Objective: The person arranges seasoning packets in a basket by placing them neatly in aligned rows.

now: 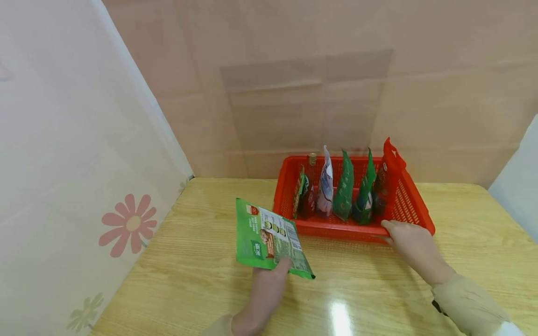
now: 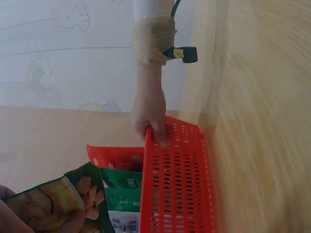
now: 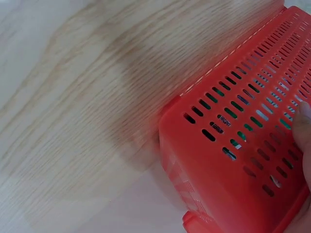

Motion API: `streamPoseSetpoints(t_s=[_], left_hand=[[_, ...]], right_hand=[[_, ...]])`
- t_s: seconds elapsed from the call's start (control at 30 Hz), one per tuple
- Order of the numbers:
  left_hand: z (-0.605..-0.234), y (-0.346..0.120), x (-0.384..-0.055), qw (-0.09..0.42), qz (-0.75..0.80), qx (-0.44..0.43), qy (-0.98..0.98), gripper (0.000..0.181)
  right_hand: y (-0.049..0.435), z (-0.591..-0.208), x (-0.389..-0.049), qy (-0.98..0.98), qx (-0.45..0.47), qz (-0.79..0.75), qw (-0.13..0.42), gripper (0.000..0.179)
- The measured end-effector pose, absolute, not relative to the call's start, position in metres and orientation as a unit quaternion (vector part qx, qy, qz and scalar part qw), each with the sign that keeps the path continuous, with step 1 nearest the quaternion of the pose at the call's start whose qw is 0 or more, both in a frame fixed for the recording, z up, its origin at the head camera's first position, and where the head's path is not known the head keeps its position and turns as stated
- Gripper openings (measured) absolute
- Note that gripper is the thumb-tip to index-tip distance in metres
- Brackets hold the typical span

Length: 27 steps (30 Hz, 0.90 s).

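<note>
My left hand [image 1: 269, 284] grips a green food packet [image 1: 266, 238] by its lower edge, thumb on top, over the table in front of the basket. In the left wrist view that packet [image 2: 58, 199] shows a printed food picture. The right hand [image 1: 414, 245] holds the near rim of a red plastic basket [image 1: 328, 228] toward its right end, its thumb outside the slotted wall. Upright inside the basket are a red packet [image 1: 388, 177], green packets [image 1: 344, 189], a whitish packet [image 1: 325, 186], a bottle [image 1: 310, 186] and a small green-yellow packet [image 1: 299, 191] at the left.
The basket stands on a wood-grain table [image 1: 180, 261], near its back edge. Behind it hangs a brown covering [image 1: 311, 93]. A pale wall sheet with flower prints [image 1: 133, 224] borders the left side, and another pale surface [image 1: 517, 177] lies at the right.
</note>
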<state>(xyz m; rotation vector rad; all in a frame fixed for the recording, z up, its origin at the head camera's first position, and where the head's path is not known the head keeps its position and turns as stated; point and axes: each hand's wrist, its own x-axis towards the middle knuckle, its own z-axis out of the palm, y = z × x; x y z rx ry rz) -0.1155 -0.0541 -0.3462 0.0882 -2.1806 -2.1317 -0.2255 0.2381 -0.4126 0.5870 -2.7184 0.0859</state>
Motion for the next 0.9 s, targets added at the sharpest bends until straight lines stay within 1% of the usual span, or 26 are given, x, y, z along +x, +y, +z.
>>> streamPoseSetpoints(t_s=[0.13, 0.23, 0.37, 0.6, 0.73, 0.9], left_hand=[[-0.339, -0.059, -0.125, 0.080, -0.687, 0.021, -0.721, 0.077], [-0.339, -0.062, -0.139, 0.099, -0.682, 0.027, -0.724, 0.074], [-0.344, -0.066, -0.164, 0.105, -0.678, 0.040, -0.726, 0.071], [-0.348, -0.062, -0.200, 0.118, -0.681, 0.027, -0.722, 0.070], [-0.347, -0.060, -0.216, 0.123, -0.671, 0.030, -0.730, 0.061], [-0.351, -0.061, -0.240, 0.139, -0.621, 0.020, -0.771, 0.044]], right_hand=[[0.237, -0.411, -0.226, -0.961, 0.210, 0.034, 0.175, 0.035], [0.237, -0.411, -0.226, -0.962, 0.209, 0.037, 0.169, 0.031], [0.237, -0.411, -0.225, -0.964, 0.205, 0.037, 0.167, 0.028], [0.239, -0.412, -0.226, -0.968, 0.200, 0.033, 0.150, 0.034], [0.239, -0.412, -0.226, -0.968, 0.199, 0.035, 0.146, 0.033], [0.240, -0.414, -0.226, -0.965, 0.204, 0.036, 0.164, 0.033]])
